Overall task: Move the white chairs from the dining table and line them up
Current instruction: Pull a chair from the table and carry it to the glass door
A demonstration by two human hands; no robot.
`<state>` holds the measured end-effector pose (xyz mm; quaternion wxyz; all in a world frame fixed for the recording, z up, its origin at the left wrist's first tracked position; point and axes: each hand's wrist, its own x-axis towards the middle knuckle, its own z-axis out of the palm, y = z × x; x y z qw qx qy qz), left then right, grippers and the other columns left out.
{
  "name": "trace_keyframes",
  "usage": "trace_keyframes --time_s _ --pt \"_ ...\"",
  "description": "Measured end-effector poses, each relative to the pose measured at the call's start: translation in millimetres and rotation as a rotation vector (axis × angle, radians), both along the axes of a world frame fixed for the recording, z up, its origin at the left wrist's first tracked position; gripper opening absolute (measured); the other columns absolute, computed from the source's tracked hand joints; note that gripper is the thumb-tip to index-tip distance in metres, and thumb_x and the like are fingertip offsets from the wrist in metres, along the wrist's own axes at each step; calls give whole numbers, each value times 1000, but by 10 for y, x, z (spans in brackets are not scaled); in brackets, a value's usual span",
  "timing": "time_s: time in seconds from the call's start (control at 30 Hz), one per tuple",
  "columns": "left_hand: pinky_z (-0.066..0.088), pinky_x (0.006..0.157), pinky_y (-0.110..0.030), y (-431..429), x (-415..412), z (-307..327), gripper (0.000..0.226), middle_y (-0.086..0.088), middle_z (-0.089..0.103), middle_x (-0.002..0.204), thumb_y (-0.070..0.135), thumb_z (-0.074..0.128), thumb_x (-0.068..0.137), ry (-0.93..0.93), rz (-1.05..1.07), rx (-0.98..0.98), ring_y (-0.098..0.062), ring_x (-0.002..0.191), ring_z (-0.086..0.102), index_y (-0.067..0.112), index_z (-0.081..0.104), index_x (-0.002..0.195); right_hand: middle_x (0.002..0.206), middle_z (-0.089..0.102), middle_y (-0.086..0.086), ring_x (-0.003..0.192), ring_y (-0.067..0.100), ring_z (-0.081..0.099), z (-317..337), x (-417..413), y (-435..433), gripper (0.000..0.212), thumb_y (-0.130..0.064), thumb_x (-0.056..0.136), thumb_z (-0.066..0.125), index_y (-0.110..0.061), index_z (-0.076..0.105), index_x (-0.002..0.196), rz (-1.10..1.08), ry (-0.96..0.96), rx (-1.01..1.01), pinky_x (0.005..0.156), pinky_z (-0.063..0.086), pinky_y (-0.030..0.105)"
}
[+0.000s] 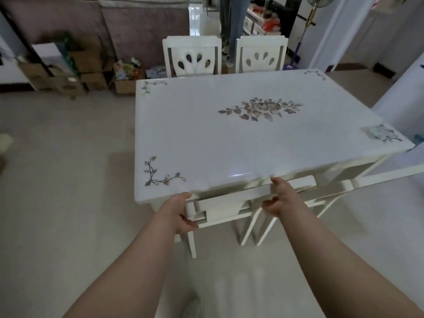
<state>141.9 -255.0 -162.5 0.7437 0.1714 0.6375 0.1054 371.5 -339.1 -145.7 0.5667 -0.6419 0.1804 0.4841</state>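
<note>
Both forearms reach in: left hand (181, 212) and right hand (278, 198) curl round the top rail of the near chair (229, 199), seemingly gripping. Next, draw it back from under the counter (206, 138).

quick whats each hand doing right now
left hand: grips the left end of the near chair at its top rail.
right hand: fingers and thumb curled round the same rail, further right.

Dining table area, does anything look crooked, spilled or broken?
Nothing stands out. The dining table shows no spill or damage, both far chairs stand upright, and the left hand and right hand grip the near chair.
</note>
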Motion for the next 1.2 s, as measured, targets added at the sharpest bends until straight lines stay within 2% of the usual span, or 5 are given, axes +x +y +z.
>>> trace_keyframes --time_s 0.63,0.73,0.87,1.0,1.2 --pt "29 55 -23 -218 1519 792 16 -4 33 65 23 57 88 -22 -395 456 -18 54 31 11 46 87 91 53 7 55 16 39 302 833 -626 36 -28 85 63 -8 52 113 -305 -67 85 70 41 21" --pt "30 58 -24 -404 1908 823 21 -3 36 65 19 58 85 -118 -433 469 -20 57 34 10 44 74 146 43 14 130 29 51 440 1123 -861 59 -29 87 61 -3 43 138 -376 -82 59 108 42 34" --pt "27 54 -24 -677 2543 821 22 -1 30 57 14 55 84 -216 -431 398 -18 50 28 14 38 70 148 41 17 70 17 53 521 1666 -1150 61 -28 86 64 -4 43 138 -462 -122 84 63 43 21" --pt "18 53 -24 -928 3075 640 15 1 23 57 10 51 88 -267 -372 252 -14 50 17 14 43 76 152 32 17 135 28 42 497 2284 -1364 78 -34 85 66 -4 31 147 -401 -118 44 107 40 35" --pt "47 68 -33 -1225 3851 244 38 -11 46 99 27 64 79 -153 -277 122 -24 66 44 15 58 115 136 45 19 101 31 60 511 3211 -1540 67 -29 89 62 -1 35 144 -275 -117 22 70 43 32"
